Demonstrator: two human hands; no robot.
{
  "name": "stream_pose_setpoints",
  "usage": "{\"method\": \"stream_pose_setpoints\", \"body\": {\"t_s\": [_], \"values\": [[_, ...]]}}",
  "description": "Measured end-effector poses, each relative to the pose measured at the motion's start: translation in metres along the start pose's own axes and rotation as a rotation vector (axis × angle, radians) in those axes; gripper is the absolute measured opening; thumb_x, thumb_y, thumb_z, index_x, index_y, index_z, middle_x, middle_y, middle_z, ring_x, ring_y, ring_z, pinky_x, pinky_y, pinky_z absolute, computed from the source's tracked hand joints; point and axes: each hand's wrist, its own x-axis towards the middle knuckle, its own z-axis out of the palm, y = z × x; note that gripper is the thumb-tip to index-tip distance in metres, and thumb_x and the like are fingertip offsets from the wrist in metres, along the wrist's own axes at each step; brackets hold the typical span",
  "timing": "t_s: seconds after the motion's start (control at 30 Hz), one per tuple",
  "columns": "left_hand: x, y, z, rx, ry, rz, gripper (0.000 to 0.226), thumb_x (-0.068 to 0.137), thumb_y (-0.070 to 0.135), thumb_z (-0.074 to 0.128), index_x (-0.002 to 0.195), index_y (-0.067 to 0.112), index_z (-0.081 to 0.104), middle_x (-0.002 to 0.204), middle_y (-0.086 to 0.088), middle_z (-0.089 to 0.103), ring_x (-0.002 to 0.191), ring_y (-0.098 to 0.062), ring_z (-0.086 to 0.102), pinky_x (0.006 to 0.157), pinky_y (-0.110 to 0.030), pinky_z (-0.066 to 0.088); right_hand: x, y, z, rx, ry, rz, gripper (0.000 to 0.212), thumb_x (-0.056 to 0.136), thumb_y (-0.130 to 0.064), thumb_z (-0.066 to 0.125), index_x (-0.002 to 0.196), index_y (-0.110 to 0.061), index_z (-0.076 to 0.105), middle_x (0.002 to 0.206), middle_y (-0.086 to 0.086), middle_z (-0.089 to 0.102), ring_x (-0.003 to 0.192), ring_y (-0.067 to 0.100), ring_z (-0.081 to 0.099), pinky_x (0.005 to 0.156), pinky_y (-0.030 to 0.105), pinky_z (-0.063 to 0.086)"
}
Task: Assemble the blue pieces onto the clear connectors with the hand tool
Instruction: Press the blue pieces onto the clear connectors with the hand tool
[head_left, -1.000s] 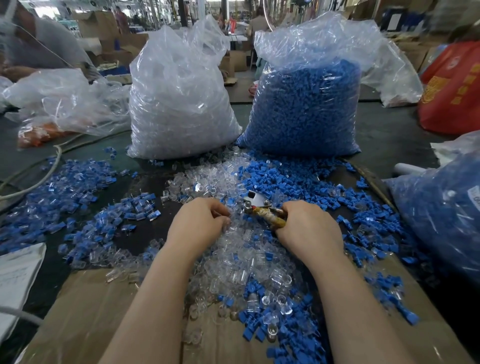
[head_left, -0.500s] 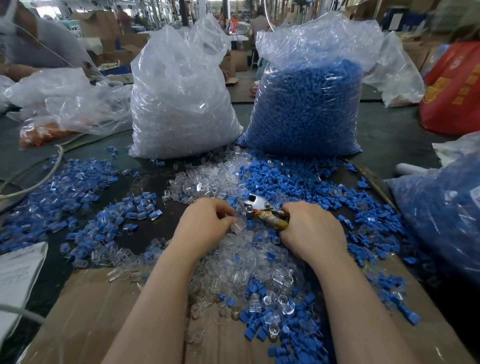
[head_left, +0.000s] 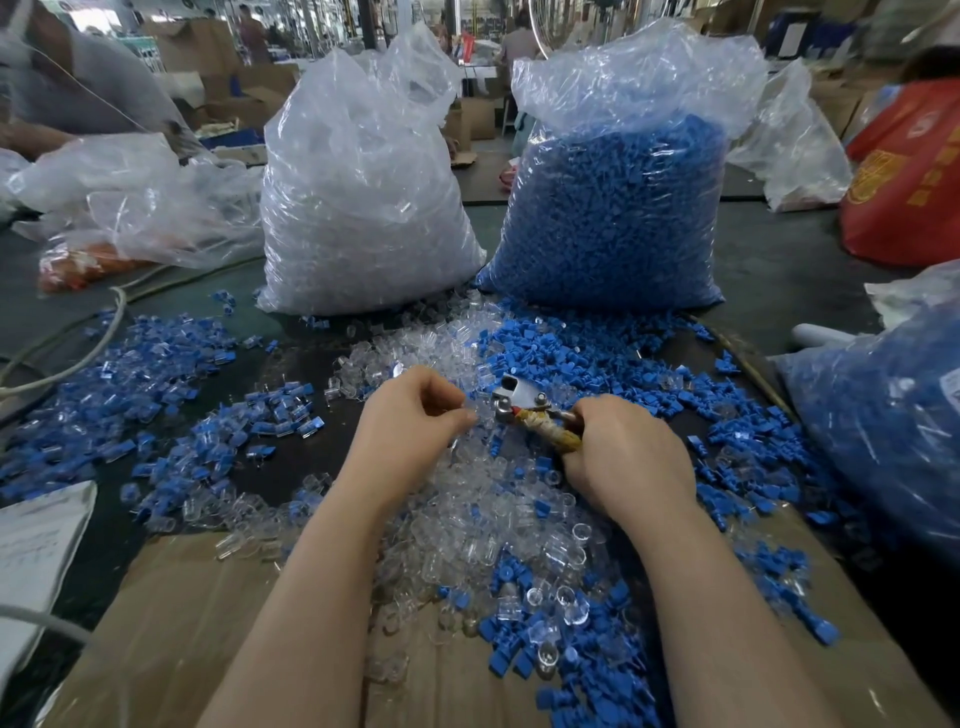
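- Fingers: left hand (head_left: 410, 415) is curled, fingertips (head_left: 464, 413) pinched together just left of the hand tool's head, apparently on a clear connector; the part itself is too transparent to confirm. Right hand (head_left: 623, 457) is wrapped round the hand tool (head_left: 524, 410) by its tape-bound handle. Metal head points left toward the left fingertips, and the jaws look parted.
- Nearest, below the tool: cardboard sheet (head_left: 208, 623) under both forearms, with a mixed scatter of loose clear connectors (head_left: 467, 519) and blue pieces (head_left: 571, 364) lying on it.
- Handling, my read: both parts are small, light, rigid moulded plastic, smooth, so likely slippery. They should roll and scatter if swept by a wrist. Pinch a connector by its barrel sides, leaving the open end free for the blue piece. Squeeze gently; thin clear walls may crack.
- Left of the tool: pile of what look like finished assemblies (head_left: 130, 395) on the dark table (head_left: 779, 270), plus a grey cable (head_left: 111, 332) at that pile's far edge.
- Room: a dark bare patch lies between that pile and the left hand; right of the tool, a filled blue bag (head_left: 883, 415) crowds in.
- Beyond the tool: bag of clear parts (head_left: 363, 208) and bag of blue parts (head_left: 613, 218) stand side by side, blocking forward reach.
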Motion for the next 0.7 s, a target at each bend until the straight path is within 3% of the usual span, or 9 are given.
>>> {"method": "stream_pose_setpoints", "body": {"t_s": [0.07,0.2,0.4,0.5,0.7], "values": [[-0.001,0.003,0.0,-0.093,-0.002,-0.001,0.015,0.08,0.018,0.08,0.085,0.02,0.067,0.082,0.005,0.073,0.077,-0.012,0.069,0.069,-0.025,0.054,0.0,0.001,0.0,0.022,0.033,0.011,0.018,0.082,-0.03,0.065,0.077,-0.024,0.049,0.069,-0.006,0.05,0.055,0.013,0.045,0.045,0.026,0.027],[-0.003,0.009,0.0,-0.324,-0.027,0.016,0.021,0.076,0.008,0.081,0.091,0.017,0.069,0.08,0.007,0.075,0.074,-0.005,0.07,0.067,-0.015,0.054,0.001,0.002,0.0,0.169,0.088,0.038,0.019,0.086,-0.033,0.062,0.081,-0.027,0.045,0.07,-0.009,0.047,0.059,0.01,0.041,0.047,0.027,0.025],[-0.004,0.013,0.001,-0.486,-0.127,0.03,0.017,0.081,0.005,0.075,0.095,0.014,0.072,0.085,0.001,0.076,0.078,-0.006,0.07,0.068,-0.016,0.053,-0.002,-0.007,-0.003,0.74,0.202,-0.084,0.016,0.092,-0.029,0.063,0.08,-0.026,0.053,0.074,-0.008,0.054,0.064,0.012,0.048,0.054,0.031,0.036],[-0.005,0.016,0.004,-0.557,-0.183,0.035,0.015,0.086,0.006,0.07,0.094,0.018,0.073,0.087,0.0,0.076,0.081,-0.01,0.071,0.076,-0.022,0.058,-0.007,-0.013,-0.008,1.019,0.189,-0.155,0.018,0.093,-0.022,0.064,0.078,-0.018,0.056,0.059,-0.012,0.047,0.051,0.005,0.037,0.048,0.016,0.033],[-0.004,0.018,0.009,-0.613,-0.28,0.031,0.017,0.091,0.006,0.063,0.106,0.01,0.07,0.095,-0.005,0.076,0.082,-0.012,0.07,0.08,-0.024,0.057,-0.008,-0.018,-0.013,1.238,0.146,-0.171,0.022,0.095,-0.015,0.063,0.078,-0.028,0.061,0.07,-0.015,0.063,0.067,0.003,0.056,0.064,0.015,0.048]]}}
